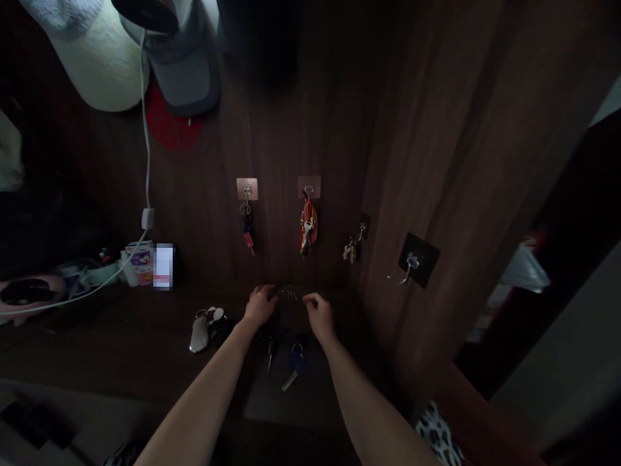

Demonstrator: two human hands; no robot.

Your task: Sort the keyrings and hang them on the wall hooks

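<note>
My left hand point(261, 305) is over the dark shelf, its fingers curled at the edge of something dark and thin. Close to its fingertips are several small shiny metal pieces point(292, 294) that look like keys; the dim light hides how they join. On their other side, my right hand point(319, 313) has thumb and forefinger closed in a pinch, and what they hold, if anything, is too small to see. Nearer to me lie a dark key point(270, 356) and a key with a blue fob point(297, 360). Left of my left hand rests a key bunch with a silver fob point(198, 334).
Wall hooks carry keys with a red tag point(248, 239), a colourful key bunch point(308, 226) and small keys point(349, 250). A bare hook point(410, 265) juts from the right panel. Caps point(187, 81), a white cable point(147, 149) and small boxes point(140, 262) are on the left.
</note>
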